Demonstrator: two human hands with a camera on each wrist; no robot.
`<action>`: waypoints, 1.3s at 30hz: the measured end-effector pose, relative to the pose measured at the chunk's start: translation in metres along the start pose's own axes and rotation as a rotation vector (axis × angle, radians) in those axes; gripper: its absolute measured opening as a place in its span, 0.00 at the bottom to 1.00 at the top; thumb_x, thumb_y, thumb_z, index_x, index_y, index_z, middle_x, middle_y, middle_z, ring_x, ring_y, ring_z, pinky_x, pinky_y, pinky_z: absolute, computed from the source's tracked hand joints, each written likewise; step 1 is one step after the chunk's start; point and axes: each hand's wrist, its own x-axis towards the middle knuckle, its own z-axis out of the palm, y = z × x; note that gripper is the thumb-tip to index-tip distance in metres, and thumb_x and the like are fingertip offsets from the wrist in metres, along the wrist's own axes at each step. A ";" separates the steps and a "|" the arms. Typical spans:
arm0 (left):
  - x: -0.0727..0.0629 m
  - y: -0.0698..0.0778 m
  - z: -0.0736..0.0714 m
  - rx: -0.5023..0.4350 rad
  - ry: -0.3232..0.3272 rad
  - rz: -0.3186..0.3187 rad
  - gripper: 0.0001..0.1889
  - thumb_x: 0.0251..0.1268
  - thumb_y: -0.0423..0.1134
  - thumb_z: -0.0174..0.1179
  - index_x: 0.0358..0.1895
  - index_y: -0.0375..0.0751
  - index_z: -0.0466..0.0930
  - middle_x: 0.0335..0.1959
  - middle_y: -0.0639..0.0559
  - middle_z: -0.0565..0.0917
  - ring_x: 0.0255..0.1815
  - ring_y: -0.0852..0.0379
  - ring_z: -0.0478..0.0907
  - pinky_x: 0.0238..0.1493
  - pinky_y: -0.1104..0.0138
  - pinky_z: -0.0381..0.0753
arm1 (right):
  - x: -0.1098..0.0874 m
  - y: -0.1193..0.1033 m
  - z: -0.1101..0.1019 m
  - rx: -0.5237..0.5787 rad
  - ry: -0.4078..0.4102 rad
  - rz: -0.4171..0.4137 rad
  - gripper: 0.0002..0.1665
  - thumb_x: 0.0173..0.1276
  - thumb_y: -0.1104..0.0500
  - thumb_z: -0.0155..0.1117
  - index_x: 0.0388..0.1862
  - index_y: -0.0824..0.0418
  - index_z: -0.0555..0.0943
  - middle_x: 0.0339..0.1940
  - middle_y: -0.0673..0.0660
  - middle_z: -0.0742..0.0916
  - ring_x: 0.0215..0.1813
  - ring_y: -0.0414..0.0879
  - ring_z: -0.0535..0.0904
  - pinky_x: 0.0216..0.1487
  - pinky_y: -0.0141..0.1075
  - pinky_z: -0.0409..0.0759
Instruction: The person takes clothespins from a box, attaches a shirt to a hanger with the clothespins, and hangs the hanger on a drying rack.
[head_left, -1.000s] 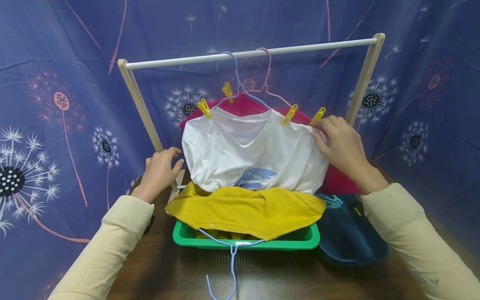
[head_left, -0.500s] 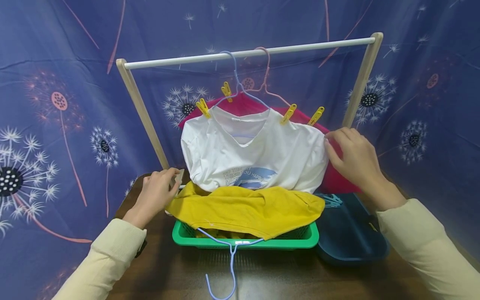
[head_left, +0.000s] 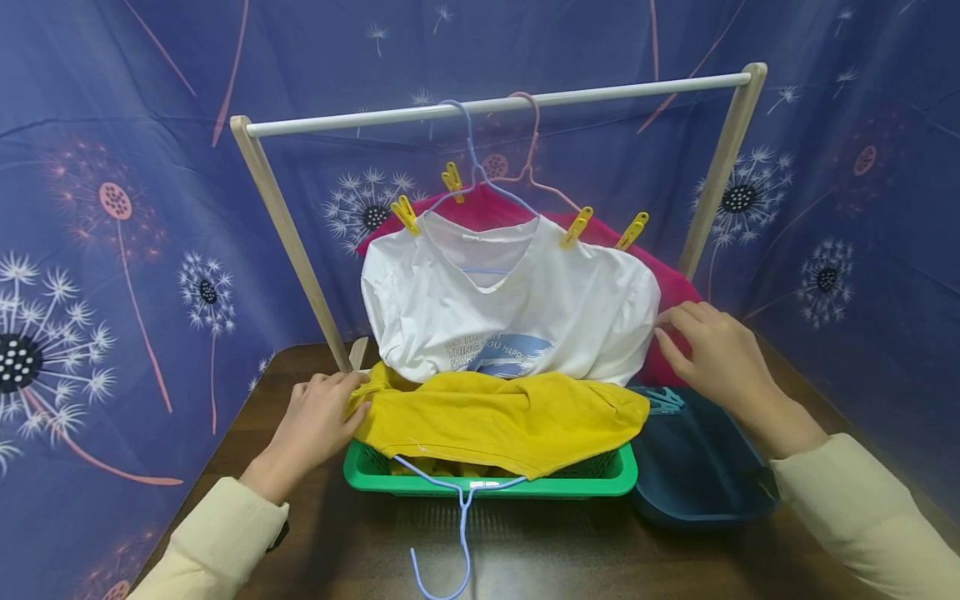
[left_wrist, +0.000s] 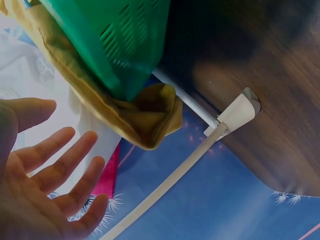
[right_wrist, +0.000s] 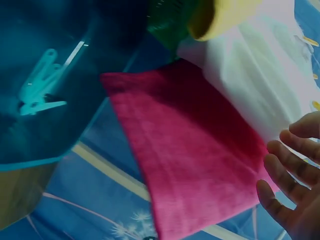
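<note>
A white T-shirt (head_left: 570, 292) with a printed front hangs from the rack on a blue hanger (head_left: 472, 137), with yellow clothespins (head_left: 577, 227) at its shoulders. Behind it hangs a magenta garment (right_wrist: 185, 150) on a pink hanger (head_left: 534, 137). A yellow garment (head_left: 502, 417) lies across the green basket (head_left: 622, 479), and another blue hanger (head_left: 465, 533) sticks out of it toward me. My left hand (head_left: 318, 417) is at the yellow garment's left end, fingers loosely bent, holding nothing. Beside the T-shirt's right sleeve is my right hand (head_left: 712, 354), its fingers relaxed and holding nothing.
A drying rack with a white bar (head_left: 600, 98) and wooden posts (head_left: 288, 242) stands on the brown table (head_left: 330, 550). To the basket's right sits a dark blue bin (head_left: 697, 492) with teal clothespins (right_wrist: 40, 85) in it. Patterned blue cloth (head_left: 97, 75) surrounds the table.
My right hand has moved down and outward from the T-shirt's right shoulder along its sleeve. The left hand has come down from the T-shirt's left side to the yellow garment's left end.
</note>
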 end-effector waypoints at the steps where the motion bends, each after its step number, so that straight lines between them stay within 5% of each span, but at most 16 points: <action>1: -0.002 0.001 0.000 0.007 -0.002 0.004 0.18 0.56 0.42 0.61 0.50 0.40 0.77 0.47 0.44 0.82 0.44 0.39 0.75 0.43 0.47 0.67 | -0.003 0.002 0.002 -0.005 -0.016 -0.008 0.15 0.47 0.62 0.69 0.36 0.63 0.80 0.30 0.60 0.84 0.30 0.53 0.77 0.31 0.50 0.79; 21: -0.016 0.004 0.007 0.104 -0.133 0.039 0.27 0.43 0.27 0.58 0.54 0.40 0.73 0.52 0.42 0.75 0.46 0.39 0.72 0.44 0.46 0.67 | -0.040 0.018 0.046 -0.050 -0.312 -0.037 0.10 0.46 0.63 0.69 0.26 0.57 0.76 0.21 0.50 0.77 0.20 0.41 0.67 0.20 0.35 0.73; 33: -0.018 -0.003 0.016 0.082 -0.032 0.053 0.21 0.50 0.26 0.58 0.52 0.39 0.74 0.53 0.40 0.76 0.46 0.39 0.73 0.46 0.45 0.66 | -0.044 0.031 0.061 -0.084 -0.484 -0.010 0.18 0.43 0.64 0.71 0.36 0.61 0.78 0.26 0.53 0.81 0.26 0.47 0.75 0.25 0.42 0.77; 39: -0.017 -0.007 0.019 0.108 0.035 0.110 0.18 0.49 0.26 0.59 0.47 0.39 0.76 0.46 0.43 0.79 0.44 0.41 0.74 0.47 0.46 0.67 | -0.044 0.033 0.068 -0.109 -0.522 -0.021 0.23 0.39 0.63 0.74 0.38 0.63 0.79 0.28 0.55 0.83 0.29 0.49 0.77 0.30 0.46 0.79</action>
